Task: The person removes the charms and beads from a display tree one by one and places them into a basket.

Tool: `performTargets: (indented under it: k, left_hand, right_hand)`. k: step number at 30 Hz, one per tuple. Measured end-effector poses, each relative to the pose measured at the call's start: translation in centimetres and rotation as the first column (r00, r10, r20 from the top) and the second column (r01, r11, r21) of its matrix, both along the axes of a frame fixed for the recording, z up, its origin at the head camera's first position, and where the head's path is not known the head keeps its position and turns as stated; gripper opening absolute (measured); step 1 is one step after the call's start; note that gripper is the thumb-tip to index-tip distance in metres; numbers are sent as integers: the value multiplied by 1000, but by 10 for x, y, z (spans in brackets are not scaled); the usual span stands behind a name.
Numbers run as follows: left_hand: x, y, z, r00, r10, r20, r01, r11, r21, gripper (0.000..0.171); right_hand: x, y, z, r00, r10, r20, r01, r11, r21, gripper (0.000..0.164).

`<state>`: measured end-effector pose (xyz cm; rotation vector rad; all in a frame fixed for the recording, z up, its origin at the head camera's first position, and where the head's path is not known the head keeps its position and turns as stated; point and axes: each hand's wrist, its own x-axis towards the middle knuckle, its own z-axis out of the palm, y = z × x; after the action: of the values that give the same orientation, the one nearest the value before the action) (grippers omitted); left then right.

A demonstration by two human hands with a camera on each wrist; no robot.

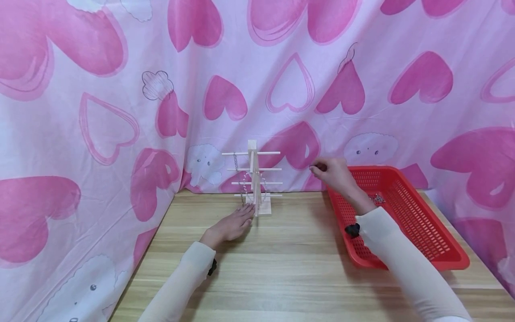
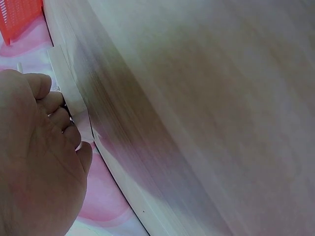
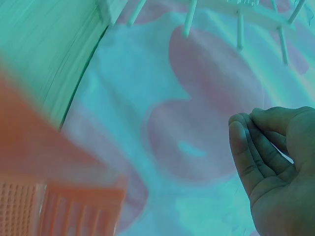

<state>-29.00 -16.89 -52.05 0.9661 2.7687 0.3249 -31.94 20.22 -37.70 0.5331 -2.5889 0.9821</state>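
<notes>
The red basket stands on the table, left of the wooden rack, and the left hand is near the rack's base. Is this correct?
The side is wrong: the head view shows the red basket right of the wooden rack. The rest holds.

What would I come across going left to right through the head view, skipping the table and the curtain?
From the left: left sleeve, left grip, wooden rack, right grip, red basket. The right sleeve overlaps the basket, so I left it out.

Pink heart-patterned cloth (image 1: pixel 225 96), bright red basket (image 1: pixel 452 264), pale wood-toned rack (image 1: pixel 252 145), chains (image 1: pixel 377 198) apparently silver-grey
</notes>
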Motion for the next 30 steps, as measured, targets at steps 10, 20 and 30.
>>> performTargets:
  k: [10,20,30]
  left_hand:
    - [2,1,3,1000,4,4,-4,1000,4,57]
    - [2,1,5,1000,5,16,-5,1000,-2,57]
    - [3,2,5,1000,16,20,-16,1000,0,57]
  right_hand:
    - [12,-46,4,994,104,28,-102,993,-56,18]
    - [12,-87,9,985,169,-34,-170,985,-29,14]
    - [7,-116,5,976,218,-13,-218,976,-16,22]
